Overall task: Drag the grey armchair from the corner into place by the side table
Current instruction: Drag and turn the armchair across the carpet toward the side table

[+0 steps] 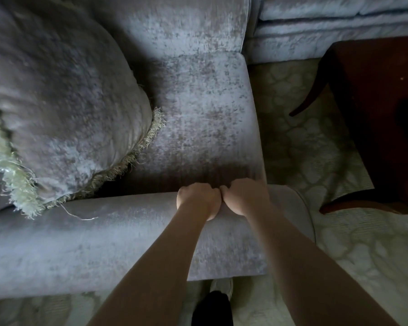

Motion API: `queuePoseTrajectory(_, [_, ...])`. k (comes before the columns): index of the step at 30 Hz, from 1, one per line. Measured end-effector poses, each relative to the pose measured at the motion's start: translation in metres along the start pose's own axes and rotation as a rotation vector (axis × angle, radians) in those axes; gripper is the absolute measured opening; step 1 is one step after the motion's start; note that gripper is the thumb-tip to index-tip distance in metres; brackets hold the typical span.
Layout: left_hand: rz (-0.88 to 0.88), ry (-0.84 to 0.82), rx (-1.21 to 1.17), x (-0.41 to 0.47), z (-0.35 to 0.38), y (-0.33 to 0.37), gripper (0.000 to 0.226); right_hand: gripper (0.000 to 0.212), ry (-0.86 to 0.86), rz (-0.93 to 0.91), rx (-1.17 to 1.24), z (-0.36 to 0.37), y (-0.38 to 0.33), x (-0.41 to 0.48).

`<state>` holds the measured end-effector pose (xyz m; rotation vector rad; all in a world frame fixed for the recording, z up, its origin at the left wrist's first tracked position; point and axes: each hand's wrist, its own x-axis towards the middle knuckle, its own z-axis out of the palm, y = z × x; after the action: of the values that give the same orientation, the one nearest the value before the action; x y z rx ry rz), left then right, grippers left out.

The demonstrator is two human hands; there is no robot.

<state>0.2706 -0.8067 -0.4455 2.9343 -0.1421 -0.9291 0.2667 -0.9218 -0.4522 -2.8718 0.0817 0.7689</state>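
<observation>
The grey velvet armchair [203, 114] fills most of the view, seen from above across its near armrest [80, 243]. My left hand [198, 198] and my right hand [245, 196] sit side by side on that armrest, near its front end. Both hands' fingers curl over the armrest's inner edge toward the seat, and the fingertips are hidden. The dark wooden side table [375, 109] stands to the right, apart from the chair's front edge.
A grey cushion with a pale fringe [64, 109] lies on the seat at left. A grey sofa [339, 27] runs along the top right. Pale patterned carpet [304, 142] lies between chair and table. My shoe [219, 288] shows below the armrest.
</observation>
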Motion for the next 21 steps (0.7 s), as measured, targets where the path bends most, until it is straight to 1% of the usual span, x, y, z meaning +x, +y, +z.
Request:
queuePoseTrajectory(3, [0.011, 0.043, -0.02, 0.004, -0.001, 0.0, 0.043, 0.053, 0.038, 0.023, -0.01, -0.001, 0.0, 0.002])
queuePoseTrajectory(5, [0.04, 0.058, 0.012, 0.006, 0.002, -0.002, 0.044, 0.051, 0.045, 0.027, -0.025, -0.001, -0.002, 0.004])
queuePoseTrajectory(9, [0.024, 0.041, -0.025, 0.006, 0.0, -0.003, 0.042, 0.049, -0.024, 0.059, -0.008, -0.003, 0.0, 0.005])
queuePoseTrajectory(13, [0.069, 0.135, -0.153, -0.009, -0.005, -0.019, 0.035, 0.049, -0.141, 0.144, -0.043, -0.011, -0.009, 0.01])
queuePoseTrajectory(15, [0.102, 0.212, -0.165, -0.021, -0.006, -0.047, 0.031, 0.045, -0.164, 0.162, -0.063, -0.016, -0.025, 0.013])
queuePoseTrajectory(16, [0.11, 0.252, -0.182, -0.028, -0.006, -0.067, 0.03, 0.043, -0.14, 0.131, -0.076, -0.017, -0.039, 0.013])
queuePoseTrajectory(18, [0.127, 0.293, -0.201, -0.043, -0.006, -0.116, 0.03, 0.041, -0.068, 0.025, -0.075, -0.015, -0.082, 0.011])
queuePoseTrajectory(21, [0.089, 0.298, -0.168, -0.07, -0.003, -0.201, 0.032, 0.04, -0.056, -0.152, 0.026, -0.004, -0.173, 0.001])
